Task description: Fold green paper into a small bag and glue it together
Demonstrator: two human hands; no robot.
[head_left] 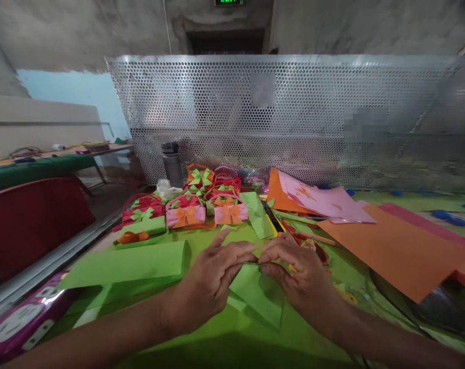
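Observation:
My left hand (219, 271) and my right hand (296, 269) meet over the middle of the green work surface. Between them is a piece of green paper (261, 292), its upper edge pinched in the fingertips of both. The lower part of the sheet hangs toward me. Left of my left hand lies a larger folded green sheet (136, 264). Just beyond my hands stand small pink paper baskets with orange bows, one (229, 211) nearly in line with my fingers. Close behind my right hand lies a yellow-and-black cutter (274, 220).
Red and green paper baskets (142, 207) and a dark bottle (172, 164) stand at the back left. Orange sheets (397, 246) and pink sheets (324, 197) lie to the right. A perforated metal panel (225, 102) closes off the far side. A purple case (28, 318) sits at the near left.

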